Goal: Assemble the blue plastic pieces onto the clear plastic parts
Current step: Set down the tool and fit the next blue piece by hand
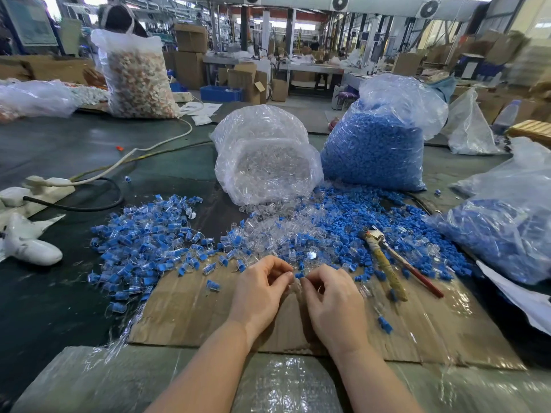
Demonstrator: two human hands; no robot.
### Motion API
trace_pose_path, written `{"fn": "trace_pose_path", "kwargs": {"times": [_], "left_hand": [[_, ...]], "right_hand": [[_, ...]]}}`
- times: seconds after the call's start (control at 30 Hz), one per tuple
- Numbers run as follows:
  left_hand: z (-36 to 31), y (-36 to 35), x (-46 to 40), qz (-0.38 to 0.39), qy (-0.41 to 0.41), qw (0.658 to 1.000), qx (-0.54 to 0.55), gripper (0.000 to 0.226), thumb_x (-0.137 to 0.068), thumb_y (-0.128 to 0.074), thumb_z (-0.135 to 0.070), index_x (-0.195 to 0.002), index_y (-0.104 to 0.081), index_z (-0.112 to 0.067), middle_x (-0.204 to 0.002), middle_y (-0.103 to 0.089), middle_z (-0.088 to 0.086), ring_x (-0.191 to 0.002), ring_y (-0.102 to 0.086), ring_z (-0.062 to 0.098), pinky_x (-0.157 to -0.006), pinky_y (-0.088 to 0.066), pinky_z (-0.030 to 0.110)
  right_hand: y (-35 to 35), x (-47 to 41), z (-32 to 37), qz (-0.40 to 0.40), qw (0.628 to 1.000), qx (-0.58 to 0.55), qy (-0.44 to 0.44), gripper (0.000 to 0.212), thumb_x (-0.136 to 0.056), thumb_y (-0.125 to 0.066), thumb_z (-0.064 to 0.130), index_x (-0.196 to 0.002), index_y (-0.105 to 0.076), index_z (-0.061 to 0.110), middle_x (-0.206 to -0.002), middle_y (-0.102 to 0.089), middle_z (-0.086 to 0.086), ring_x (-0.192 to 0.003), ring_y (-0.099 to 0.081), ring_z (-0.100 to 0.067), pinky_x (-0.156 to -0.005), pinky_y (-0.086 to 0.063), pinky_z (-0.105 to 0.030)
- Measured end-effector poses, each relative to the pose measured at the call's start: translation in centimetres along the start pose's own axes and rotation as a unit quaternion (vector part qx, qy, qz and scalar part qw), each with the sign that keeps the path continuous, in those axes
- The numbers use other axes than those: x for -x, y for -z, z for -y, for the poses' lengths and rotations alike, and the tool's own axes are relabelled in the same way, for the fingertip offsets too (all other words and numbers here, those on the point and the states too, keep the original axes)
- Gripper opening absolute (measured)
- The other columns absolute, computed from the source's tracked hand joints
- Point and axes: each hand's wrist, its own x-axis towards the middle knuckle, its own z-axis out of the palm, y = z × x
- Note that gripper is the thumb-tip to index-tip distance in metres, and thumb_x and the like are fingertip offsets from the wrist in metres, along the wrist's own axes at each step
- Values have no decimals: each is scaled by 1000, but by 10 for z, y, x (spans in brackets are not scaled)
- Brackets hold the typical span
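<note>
- Hands are held together over the cardboard sheet (190, 311): a clear plastic part (293, 284) is pinched by the left hand (258, 289), a blue plastic piece (299, 275) by the right hand (331, 302).
- Loose piles (298, 231) are spread on the tabletop (59, 144) just beyond the fingertips.

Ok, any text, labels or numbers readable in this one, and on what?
None readable.
Papers on the far table: print too small to read.
Board at upper left: blurred, unreadable.
Cardboard boxes behind: no legible markings.
Bags, blue pieces, hands: no text.
</note>
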Motion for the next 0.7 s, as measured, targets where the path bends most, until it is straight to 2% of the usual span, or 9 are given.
{"fn": "trace_pose_path", "kwargs": {"times": [0.2,0.4,0.57,0.7], "left_hand": [[-1,0,0,22,-2,1000,2,18,-84,-64,-8,-78,-63,-24,-74,-67,-4,-67,-63,-1,-62,-49,10],[-1,1,0,22,-15,999,-19,18,-87,-61,-10,-80,-61,-27,-76,-66,-6,-70,-61,1,-67,-50,13],[-2,1,1,26,-23,999,-28,22,-88,-60,-10,-82,-60,-31,-79,-65,-10,-73,-60,-4,-68,-48,9],[-3,2,2,28,-23,999,-12,23,-88,-59,-8,-82,-61,-30,-79,-66,-9,-74,-61,-3,-67,-47,9]], "right_hand": [[-1,1,-1,2,1000,18,5,13,-78,-72,14,-70,-62,11,-69,-63,2,-70,-53,-19,-61,-39,-28],[2,0,0,0,1000,-8,11,9,-77,-74,15,-80,-66,13,-75,-62,5,-73,-54,-16,-65,-44,-27],[3,-1,1,13,999,-26,36,26,-77,-73,9,-101,-69,15,-85,-62,6,-83,-55,-14,-75,-44,-25],[3,-1,1,31,998,-30,44,25,-77,-74,12,-101,-71,19,-83,-61,6,-81,-53,-13,-73,-44,-25]]}}
